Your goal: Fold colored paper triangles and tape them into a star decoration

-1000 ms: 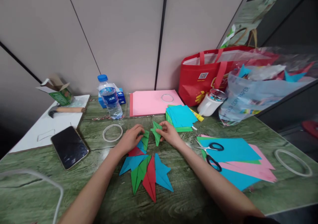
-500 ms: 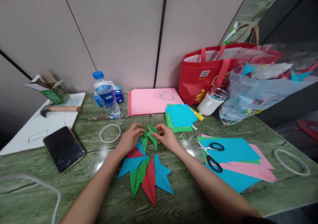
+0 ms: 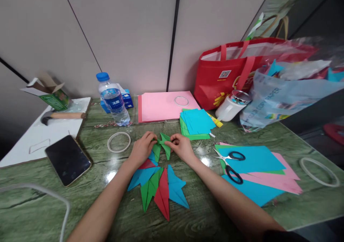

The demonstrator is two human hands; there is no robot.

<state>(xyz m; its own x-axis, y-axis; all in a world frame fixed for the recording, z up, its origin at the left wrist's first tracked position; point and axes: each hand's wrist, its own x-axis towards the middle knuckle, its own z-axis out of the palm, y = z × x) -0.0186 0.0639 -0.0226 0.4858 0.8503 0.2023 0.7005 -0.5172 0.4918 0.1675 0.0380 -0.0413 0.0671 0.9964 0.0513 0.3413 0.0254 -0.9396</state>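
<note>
Both hands meet over a fan of folded paper points (image 3: 158, 184) in blue, green and red on the green table. My right hand (image 3: 182, 147) pinches a folded green paper piece (image 3: 165, 144) and holds it against the top of the fan. My left hand (image 3: 142, 149) is closed on the fan's upper green point (image 3: 156, 150), fingertips touching the green piece too.
Scissors (image 3: 230, 164) lie on blue and pink sheets at the right. A stack of blue and green squares (image 3: 197, 122), pink paper (image 3: 163, 106), a water bottle (image 3: 112, 99), a tape ring (image 3: 119, 142), a phone (image 3: 67, 159), a white cup (image 3: 230, 107) and a red bag (image 3: 228, 73) surround them.
My right hand has brought the green piece leftward and down until it touches the fan; my left hand's fingers have closed in on it. The view has drifted slightly.
</note>
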